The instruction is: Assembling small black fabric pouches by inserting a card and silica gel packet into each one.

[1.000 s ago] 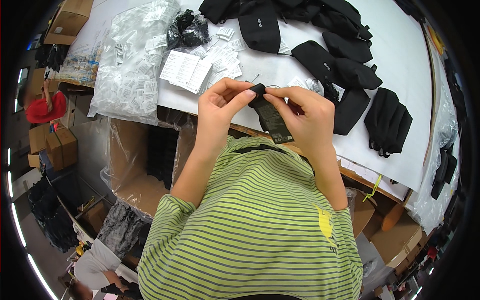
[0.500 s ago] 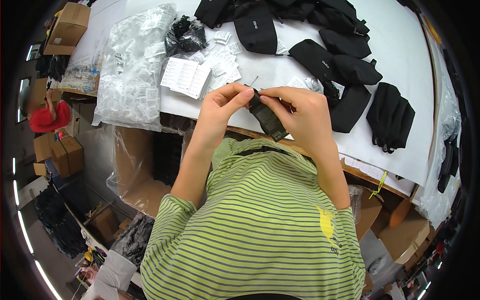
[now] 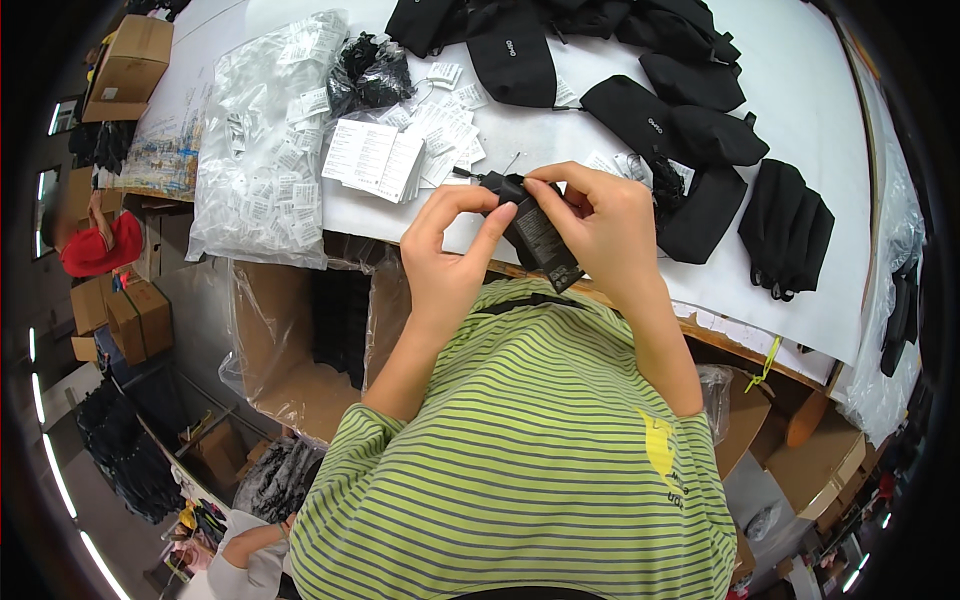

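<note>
Centrally, a small black pouch (image 3: 496, 186) and its black hang tag (image 3: 542, 243), bearing fine pale print, lie between two bare hands above the near edge of the bench (image 3: 810, 110). The left hand (image 3: 455, 232) pinches the pouch's left side between thumb and forefinger; its other fingers are largely hidden. The right hand (image 3: 600, 215) pinches the upper end with thumb and forefinger, and the tag slants below toward the wearer's striped shirt (image 3: 520, 420). A thin dark cord projects beyond the left fingertips.

To the left, a clear bag of white labels (image 3: 262, 150) reaches the bench's near edge. Beside it stand a stack of printed white leaflets (image 3: 372, 160), loose white labels (image 3: 445, 130) and a film-wrapped black bundle (image 3: 370, 72). Larger black pouches (image 3: 515, 65) spread across the far side; an overlapping pile of black pouches (image 3: 785, 230) rests toward the near right corner. A cardboard box (image 3: 290, 400) sits below the near edge.
</note>
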`<control>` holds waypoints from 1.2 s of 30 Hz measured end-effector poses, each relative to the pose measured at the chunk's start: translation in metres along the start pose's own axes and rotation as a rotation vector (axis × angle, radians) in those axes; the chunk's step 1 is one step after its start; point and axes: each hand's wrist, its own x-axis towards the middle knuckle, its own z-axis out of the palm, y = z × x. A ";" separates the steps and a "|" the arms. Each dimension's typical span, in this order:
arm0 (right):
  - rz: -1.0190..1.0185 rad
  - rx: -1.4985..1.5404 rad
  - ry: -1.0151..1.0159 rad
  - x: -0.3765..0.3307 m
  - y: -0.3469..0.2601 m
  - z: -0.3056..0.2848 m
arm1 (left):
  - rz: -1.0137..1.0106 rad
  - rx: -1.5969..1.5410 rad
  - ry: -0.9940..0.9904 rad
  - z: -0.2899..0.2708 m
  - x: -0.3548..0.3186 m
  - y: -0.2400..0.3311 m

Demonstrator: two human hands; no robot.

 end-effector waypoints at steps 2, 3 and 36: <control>0.004 -0.004 0.012 0.000 0.002 0.002 | 0.012 0.005 0.014 0.000 0.000 0.001; -0.024 0.011 0.053 -0.001 0.005 0.004 | 0.006 -0.015 0.013 0.000 0.000 0.001; -0.092 0.000 0.127 -0.002 -0.002 0.010 | -0.152 -0.177 -0.007 -0.009 -0.005 -0.003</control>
